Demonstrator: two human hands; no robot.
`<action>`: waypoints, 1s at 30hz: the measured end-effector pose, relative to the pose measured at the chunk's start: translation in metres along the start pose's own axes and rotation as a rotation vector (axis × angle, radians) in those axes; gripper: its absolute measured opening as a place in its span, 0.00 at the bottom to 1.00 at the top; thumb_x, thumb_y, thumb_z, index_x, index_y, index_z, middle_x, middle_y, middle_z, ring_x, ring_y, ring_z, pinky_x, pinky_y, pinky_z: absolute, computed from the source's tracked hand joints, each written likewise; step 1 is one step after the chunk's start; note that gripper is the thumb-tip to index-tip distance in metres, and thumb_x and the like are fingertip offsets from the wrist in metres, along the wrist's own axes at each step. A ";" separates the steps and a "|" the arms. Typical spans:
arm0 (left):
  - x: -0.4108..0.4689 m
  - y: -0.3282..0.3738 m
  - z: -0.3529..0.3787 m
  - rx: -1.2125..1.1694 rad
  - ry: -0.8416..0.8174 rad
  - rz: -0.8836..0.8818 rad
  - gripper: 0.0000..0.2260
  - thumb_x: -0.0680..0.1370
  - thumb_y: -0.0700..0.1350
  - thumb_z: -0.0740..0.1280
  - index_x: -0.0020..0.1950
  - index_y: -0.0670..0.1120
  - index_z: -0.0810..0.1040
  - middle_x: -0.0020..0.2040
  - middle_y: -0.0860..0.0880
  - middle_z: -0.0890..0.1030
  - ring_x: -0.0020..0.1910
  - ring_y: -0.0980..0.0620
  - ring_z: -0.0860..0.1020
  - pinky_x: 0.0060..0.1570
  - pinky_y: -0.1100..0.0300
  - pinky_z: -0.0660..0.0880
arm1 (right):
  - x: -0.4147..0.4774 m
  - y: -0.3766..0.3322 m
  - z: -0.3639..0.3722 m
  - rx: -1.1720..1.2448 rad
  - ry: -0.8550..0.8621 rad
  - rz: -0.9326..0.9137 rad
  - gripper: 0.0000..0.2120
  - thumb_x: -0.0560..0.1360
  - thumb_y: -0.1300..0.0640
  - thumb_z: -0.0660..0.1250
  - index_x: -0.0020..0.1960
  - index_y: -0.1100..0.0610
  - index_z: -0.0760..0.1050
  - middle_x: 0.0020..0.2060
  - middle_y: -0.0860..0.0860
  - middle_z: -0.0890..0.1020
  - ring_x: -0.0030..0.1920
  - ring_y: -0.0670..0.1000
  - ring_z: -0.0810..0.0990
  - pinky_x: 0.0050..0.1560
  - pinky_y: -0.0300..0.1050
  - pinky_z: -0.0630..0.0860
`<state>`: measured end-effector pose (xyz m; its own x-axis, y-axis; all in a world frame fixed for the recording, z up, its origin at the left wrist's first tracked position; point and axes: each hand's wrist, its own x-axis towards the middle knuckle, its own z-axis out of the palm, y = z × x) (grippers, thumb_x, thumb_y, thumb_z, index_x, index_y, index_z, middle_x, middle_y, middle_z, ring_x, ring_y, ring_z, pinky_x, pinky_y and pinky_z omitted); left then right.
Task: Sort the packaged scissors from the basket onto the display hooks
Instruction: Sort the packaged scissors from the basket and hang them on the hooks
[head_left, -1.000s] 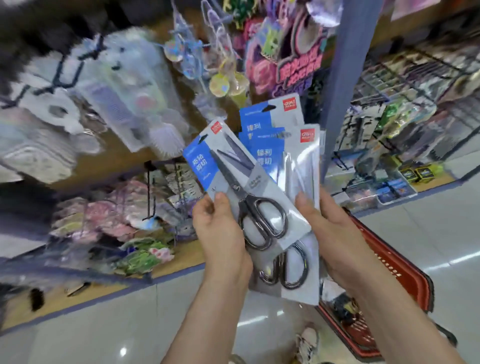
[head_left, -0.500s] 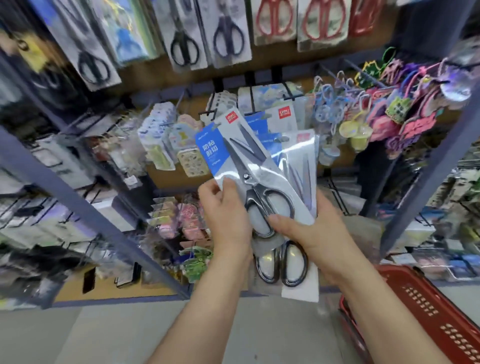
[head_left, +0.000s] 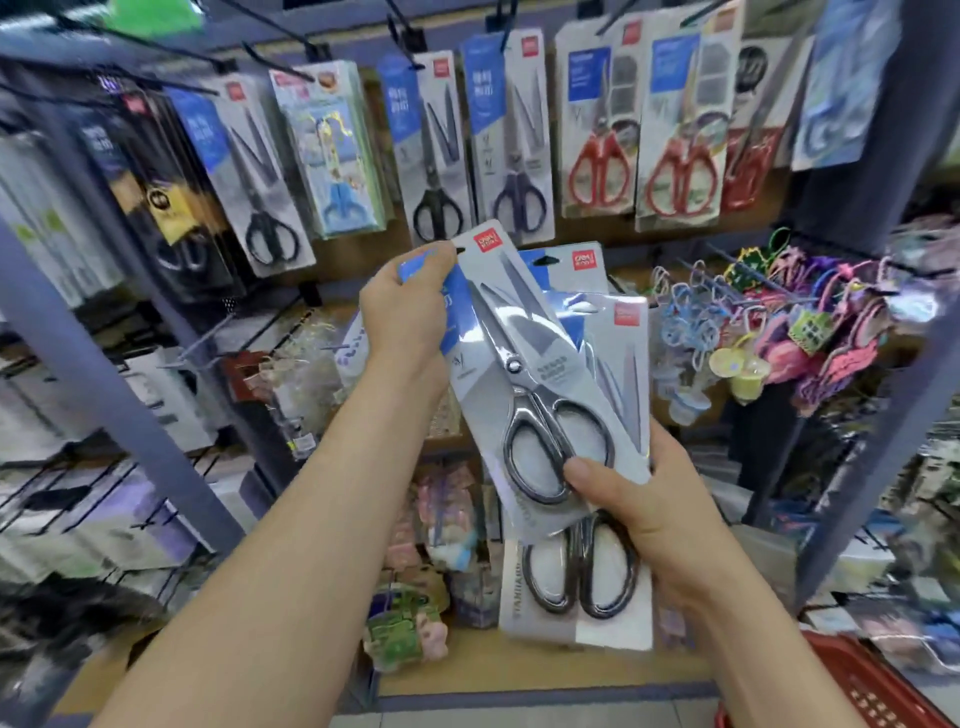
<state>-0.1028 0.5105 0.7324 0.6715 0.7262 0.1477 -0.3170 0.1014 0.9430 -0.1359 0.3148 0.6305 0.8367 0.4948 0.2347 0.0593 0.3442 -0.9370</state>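
The left hand (head_left: 410, 306) pinches the top corner of the front scissors pack (head_left: 519, 374). The right hand (head_left: 649, 509) clasps the fanned packs (head_left: 587, 623) at their lower ends, just below the loaded display hooks (head_left: 405, 39). Stiff card and slick blister, likely bottom-heavy, are best held near the hang hole, which fingers hide. The pack count is unclear, and the basket (head_left: 872, 686) is cut off.

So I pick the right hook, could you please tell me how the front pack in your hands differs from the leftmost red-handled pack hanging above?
The front pack holds grey-handled scissors; the leftmost red-handled pack holds red ones. The front pack is tilted, gripped by the left hand at its top and the right hand lower down; the leftmost red-handled pack hangs upright. Both carry a blue panel and a red logo.
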 end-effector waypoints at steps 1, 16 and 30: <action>0.005 0.003 0.006 -0.005 0.009 0.018 0.06 0.77 0.41 0.71 0.40 0.47 0.80 0.36 0.48 0.80 0.34 0.51 0.78 0.35 0.60 0.76 | 0.006 -0.002 -0.001 0.003 -0.005 0.002 0.28 0.53 0.48 0.83 0.53 0.44 0.82 0.52 0.52 0.87 0.53 0.54 0.85 0.51 0.47 0.82; 0.120 0.103 0.040 0.133 0.034 0.371 0.12 0.79 0.41 0.69 0.37 0.48 0.73 0.33 0.50 0.79 0.34 0.51 0.77 0.39 0.56 0.74 | 0.147 -0.052 -0.033 -0.163 -0.047 -0.043 0.22 0.68 0.65 0.77 0.53 0.45 0.74 0.44 0.41 0.87 0.41 0.39 0.85 0.40 0.30 0.79; 0.157 0.124 0.035 0.320 -0.166 0.428 0.05 0.80 0.41 0.67 0.46 0.43 0.80 0.35 0.50 0.84 0.33 0.52 0.82 0.39 0.56 0.81 | 0.198 -0.052 -0.026 -0.171 -0.109 0.025 0.29 0.56 0.51 0.79 0.57 0.45 0.77 0.48 0.47 0.87 0.48 0.50 0.86 0.56 0.57 0.80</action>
<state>-0.0131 0.6130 0.8825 0.6322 0.5373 0.5582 -0.3830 -0.4096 0.8280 0.0407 0.3742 0.7186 0.7757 0.5883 0.2284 0.1381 0.1949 -0.9711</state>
